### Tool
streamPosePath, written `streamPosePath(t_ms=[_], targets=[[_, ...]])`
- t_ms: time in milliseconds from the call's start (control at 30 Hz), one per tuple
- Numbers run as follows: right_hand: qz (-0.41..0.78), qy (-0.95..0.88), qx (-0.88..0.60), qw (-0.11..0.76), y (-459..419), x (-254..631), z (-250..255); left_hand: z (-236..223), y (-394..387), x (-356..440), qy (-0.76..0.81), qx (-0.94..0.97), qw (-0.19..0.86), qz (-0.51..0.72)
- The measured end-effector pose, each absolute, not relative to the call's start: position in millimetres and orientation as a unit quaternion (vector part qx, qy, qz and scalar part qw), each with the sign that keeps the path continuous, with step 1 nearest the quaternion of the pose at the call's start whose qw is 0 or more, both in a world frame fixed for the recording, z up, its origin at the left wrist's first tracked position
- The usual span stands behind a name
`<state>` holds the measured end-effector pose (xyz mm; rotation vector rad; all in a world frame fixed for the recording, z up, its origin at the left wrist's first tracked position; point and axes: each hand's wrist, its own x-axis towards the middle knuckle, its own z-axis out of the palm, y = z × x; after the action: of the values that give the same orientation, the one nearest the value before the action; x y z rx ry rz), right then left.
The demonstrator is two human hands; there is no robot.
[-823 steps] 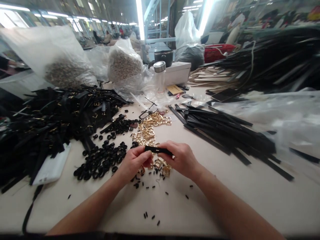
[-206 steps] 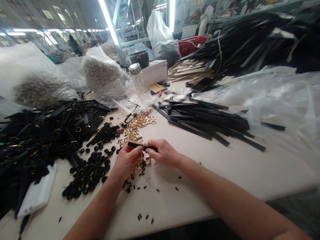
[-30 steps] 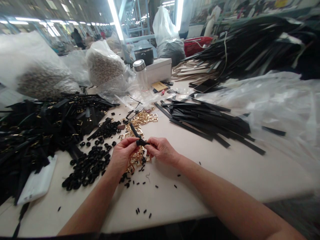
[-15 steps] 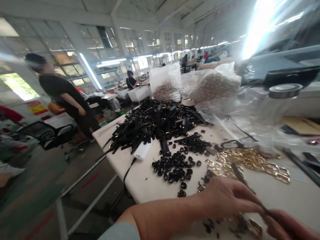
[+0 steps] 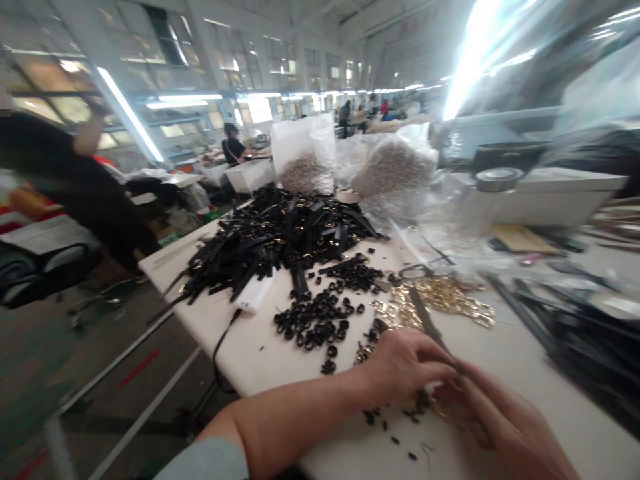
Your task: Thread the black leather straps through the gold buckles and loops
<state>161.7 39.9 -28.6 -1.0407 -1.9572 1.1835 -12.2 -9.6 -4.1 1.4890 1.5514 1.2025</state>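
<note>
A narrow dark strap slants up from between my hands, its far end over the gold buckles. My left hand is closed on it, thumb and fingers pinched together. Meeting it fingertip to fingertip, my right hand is also closed on the strap, whose near end is hidden by the fingers. Just beyond the hands lies a heap of gold buckles. Small black loops form a pile to the left. Under and around the fingers are a few metal pieces and dark scraps, blurred.
A large heap of black buckled straps covers the table's far left, beside a white power box with a cable. Behind stand plastic bags of small brown pieces. Dark strips lie at right. A person in black stands at left.
My view has turned to the right, so the table shifts left in the picture. The right hand has come up against the left. The person at left has raised an arm.
</note>
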Motion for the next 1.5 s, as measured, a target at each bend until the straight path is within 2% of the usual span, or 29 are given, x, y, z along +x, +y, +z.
streamPosePath(t_ms=[100, 200, 267, 367, 467, 567, 767, 933, 1300, 1500], targets=[[0.528, -0.708, -0.381, 0.273, 30.1, 152.9, -4.3, -3.0, -10.8, -9.9, 0.589, 0.585, 0.299, 0.47], [0.556, -0.657, -0.399, 0.316, 31.3, 150.5, -8.7, -3.1, -11.5, -8.5, 0.548, 0.607, 0.323, 0.476], [0.55, -0.639, -0.407, 0.351, 33.2, 152.4, -15.6, -2.6, -12.3, -8.0, 0.531, 0.563, 0.398, 0.492], [0.557, -0.616, -0.409, 0.379, 33.2, 154.2, -18.1, -0.8, -12.5, -9.3, 0.534, 0.397, 0.533, 0.523], [0.566, -0.61, -0.409, 0.375, 30.2, 153.3, -12.1, 0.7, -9.9, -12.7, 0.525, 0.275, 0.595, 0.544], [0.563, -0.625, -0.411, 0.351, 26.7, 152.2, -6.2, 1.9, -7.7, -15.1, 0.496, 0.234, 0.621, 0.56], [0.569, -0.629, -0.405, 0.342, 23.9, 151.2, -7.1, 4.7, -9.7, -11.2, 0.489, 0.224, 0.607, 0.585], [0.598, -0.616, -0.387, 0.336, 22.3, 149.8, -9.3, -0.2, -13.0, -6.8, 0.508, 0.271, 0.599, 0.556], [0.632, -0.605, -0.37, 0.312, 20.9, 151.9, -2.4, 6.4, -17.5, -5.3, 0.566, 0.448, 0.454, 0.522], [0.583, -0.657, -0.379, 0.29, 19.1, 153.3, 0.5, 9.0, -16.8, -0.9, 0.542, 0.447, 0.455, 0.547]])
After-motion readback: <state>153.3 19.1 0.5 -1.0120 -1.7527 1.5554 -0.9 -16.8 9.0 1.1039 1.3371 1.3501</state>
